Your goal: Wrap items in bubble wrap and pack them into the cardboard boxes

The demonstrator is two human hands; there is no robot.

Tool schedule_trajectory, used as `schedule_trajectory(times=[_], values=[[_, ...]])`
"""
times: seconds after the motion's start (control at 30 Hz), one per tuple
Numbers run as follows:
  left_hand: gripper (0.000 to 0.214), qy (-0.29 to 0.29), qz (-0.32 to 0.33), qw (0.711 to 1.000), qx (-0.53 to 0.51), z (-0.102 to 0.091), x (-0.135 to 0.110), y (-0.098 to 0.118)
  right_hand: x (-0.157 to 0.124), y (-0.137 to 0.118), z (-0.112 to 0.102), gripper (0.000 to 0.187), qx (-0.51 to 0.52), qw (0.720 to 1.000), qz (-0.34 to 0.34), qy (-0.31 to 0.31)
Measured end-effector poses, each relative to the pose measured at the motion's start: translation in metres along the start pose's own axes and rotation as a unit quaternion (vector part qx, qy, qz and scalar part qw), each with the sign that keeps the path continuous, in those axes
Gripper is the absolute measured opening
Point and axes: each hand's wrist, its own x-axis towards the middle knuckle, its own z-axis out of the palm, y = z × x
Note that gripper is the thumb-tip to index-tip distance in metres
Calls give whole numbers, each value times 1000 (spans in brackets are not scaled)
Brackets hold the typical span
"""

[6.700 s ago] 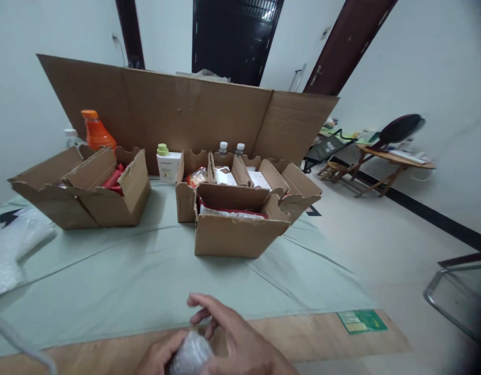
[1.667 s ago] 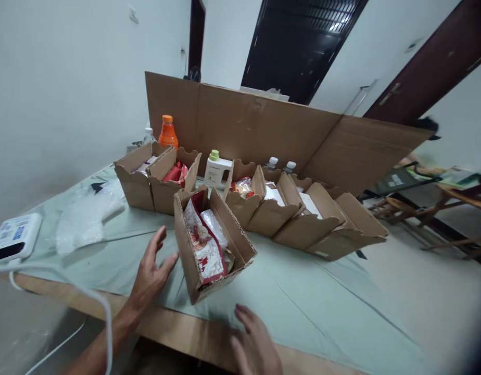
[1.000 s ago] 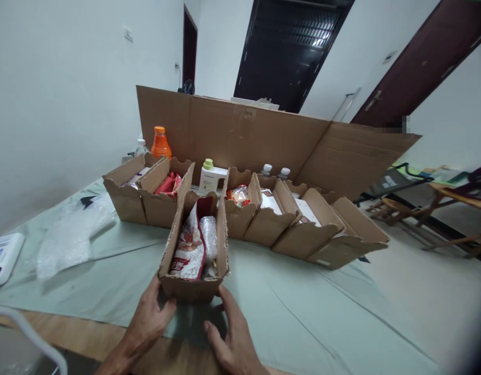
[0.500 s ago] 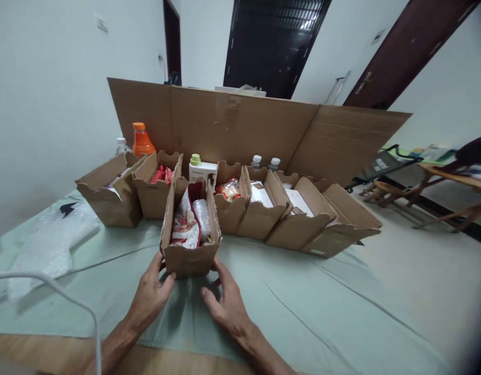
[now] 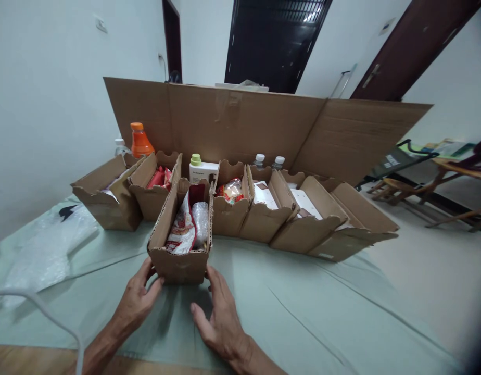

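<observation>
Bracing the filled box (image 5: 180,265) between our open left hand (image 5: 137,301) and open right hand (image 5: 220,315), we have it packed but standing nearer than the row (image 5: 264,226).

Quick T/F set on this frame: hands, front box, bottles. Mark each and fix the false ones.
1. The left hand and the right hand sit at the two near corners of the front box. True.
2. The front box is empty. False: it holds a red-and-white snack bag and a bubble-wrapped item.
3. An orange bottle stands behind the boxes at the left, in front of the cardboard sheet. True.
4. The white bottle has a blue cap. False: its cap is green.
5. The right hand holds a bottle. False: it holds nothing, and its fingers rest at the box corner.
</observation>
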Motion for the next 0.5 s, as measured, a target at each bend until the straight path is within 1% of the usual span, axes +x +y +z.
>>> schedule_trajectory(times=[0.07,0.13,0.17,0.23,0.3,0.37,0.43,0.5], values=[[44,-10,5,1000,-8,-1,10,-1,8,-1,4,84,8,1000,0,0],[50,-2,16,1000,-8,1,24,-2,17,1,8,85,22,1000,-7,7],[53,7,25,1000,1,2,33,-2,23,3,11,86,35,999,-12,10],[55,20,34,998,58,6,55,-2,33,9,16,83,65,998,-6,23],[50,21,24,989,143,9,80,0,39,17,21,76,87,995,14,37],[41,15,9,980,196,13,103,2,41,25,23,70,86,995,30,38],[33,16,0,977,214,17,120,2,39,30,24,68,71,997,29,23],[31,21,-5,974,226,23,129,0,35,32,24,68,55,998,24,12]])
